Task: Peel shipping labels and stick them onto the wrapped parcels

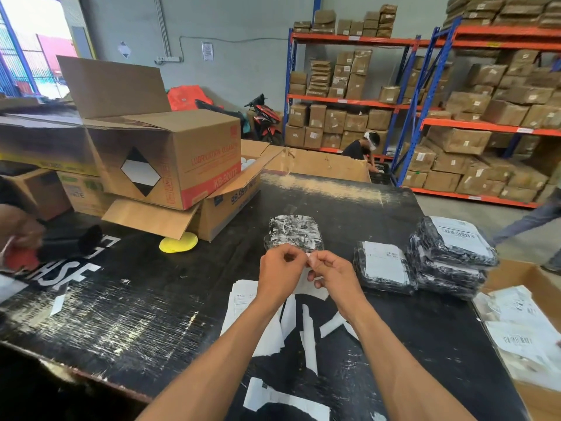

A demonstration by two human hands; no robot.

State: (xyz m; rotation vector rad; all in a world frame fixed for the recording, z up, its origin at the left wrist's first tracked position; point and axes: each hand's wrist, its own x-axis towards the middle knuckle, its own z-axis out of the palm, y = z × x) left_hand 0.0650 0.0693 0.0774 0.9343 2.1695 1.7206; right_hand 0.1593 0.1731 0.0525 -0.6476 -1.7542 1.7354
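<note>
Left hand (280, 273) and right hand (332, 273) pinch one shipping label (309, 257) between them above mid-desk (136, 299). Unlabelled wrapped parcel (293, 232) lies just beyond; labelled parcels (452, 256) stacked near right edge.

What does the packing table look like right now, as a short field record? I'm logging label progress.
left hand: left hand pinches one edge of the label
right hand: right hand pinches the same label, peeling it
unlabelled parcel: wrapped parcel just beyond the hands, no label visible
labelled parcels: single parcel and stack to the right, white labels on top
scraps: backing strips on the black table
</note>
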